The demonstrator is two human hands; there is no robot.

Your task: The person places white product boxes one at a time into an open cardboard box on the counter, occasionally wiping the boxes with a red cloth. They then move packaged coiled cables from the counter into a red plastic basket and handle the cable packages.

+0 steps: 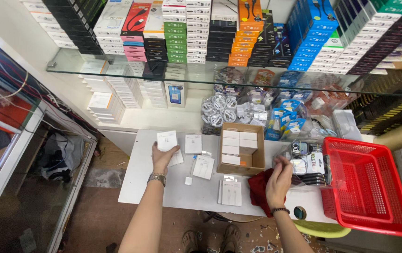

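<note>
- We took the cardboard box (241,149) on the white table (140,182) as our landmark; small white boxes filled its far half.
- Well to its left, our left hand (162,158) gripped a small white box (167,140), fingers closed around its lower edge, above another white packet lying flat.
- Between that hand and the cardboard box lay more white packets (203,167), and a pair (231,192) sat just in front.
- To its right, our right hand (278,180) hovered over a red cloth (260,186); we could not tell whether it pinched anything.
- Beyond, clear-packed accessories (306,161) crowded against a red basket (369,187).
</note>
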